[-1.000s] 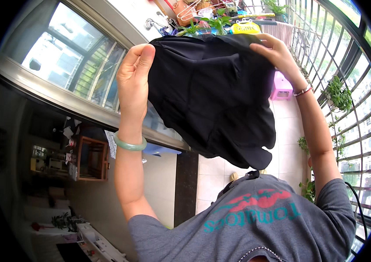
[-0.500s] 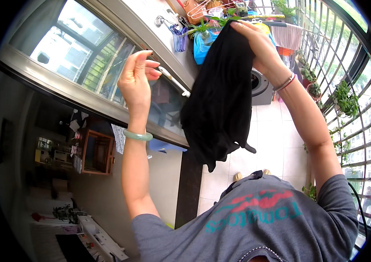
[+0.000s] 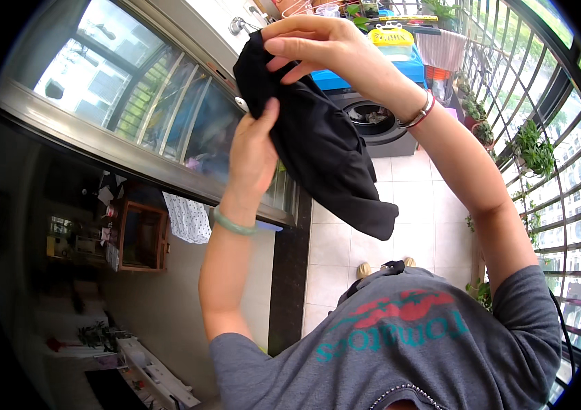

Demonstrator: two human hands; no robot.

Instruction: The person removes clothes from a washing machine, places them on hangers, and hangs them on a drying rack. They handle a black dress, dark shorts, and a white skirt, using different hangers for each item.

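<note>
Black garment [image 3: 325, 157]: raised in front of the person, top end at the hands, folds slanting down to the right over the floor. Closest in, the person's grey T-shirt [image 3: 400, 342], bare forearms reaching up from its sleeves. Left hand [image 3: 253, 147] at the garment's near side, below the right; thumb lies against the cloth, fingers mostly hidden, so cannot tell how tightly they close. Green bangle [image 3: 234, 222] on that wrist. Right hand [image 3: 331, 48] higher, arched over the top end; thumb and forefinger nearly together, clamped on the dark edge, remaining fingers loosely curled and slightly apart against the fabric. Thin red and silver bands [image 3: 422, 113] at this wrist. Beside the left hand, a sliding window [image 3: 167, 102] in a metal frame. Below, pale floor tiles [image 3: 396, 198], with the tips of yellowish footwear [image 3: 363, 270] showing past the shirt. Further out, a grey washing machine [image 3: 400, 143] with a round door, partly behind the right forearm; yellow basket [image 3: 391, 37] above it. Along the right side, a barred grille [image 3: 571, 225] with a hanging green plant [image 3: 533, 147].
</note>
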